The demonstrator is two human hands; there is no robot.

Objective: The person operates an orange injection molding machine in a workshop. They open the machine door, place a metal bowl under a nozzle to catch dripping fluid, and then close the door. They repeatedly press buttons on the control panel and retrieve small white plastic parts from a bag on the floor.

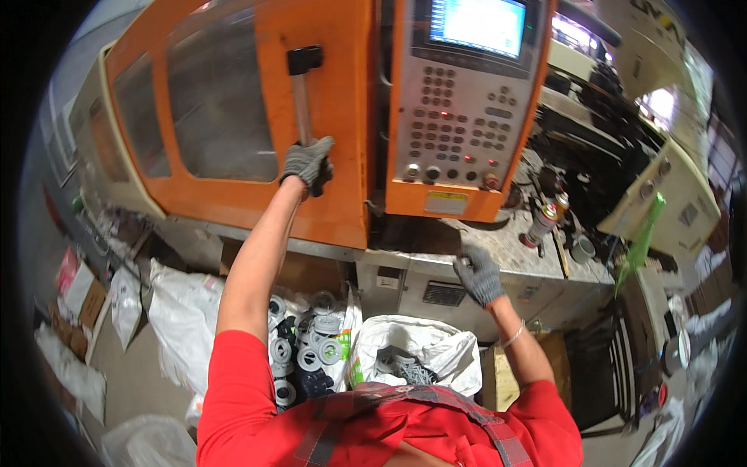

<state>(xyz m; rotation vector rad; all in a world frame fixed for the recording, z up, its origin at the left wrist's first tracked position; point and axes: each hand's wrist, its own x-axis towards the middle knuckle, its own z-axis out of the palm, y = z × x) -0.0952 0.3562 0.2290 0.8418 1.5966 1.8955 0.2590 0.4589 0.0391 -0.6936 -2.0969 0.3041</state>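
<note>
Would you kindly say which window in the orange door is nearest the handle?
The larger window, just left of the handle; the smaller window is farther left.

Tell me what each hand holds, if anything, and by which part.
The left hand grips the door handle by its lower end; nothing shows in the right hand.

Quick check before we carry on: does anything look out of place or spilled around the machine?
Nothing looks clearly spilled. The worktop beyond the right hand looks untidy: two cans and a thin stick sit loose there, not stowed.
</note>
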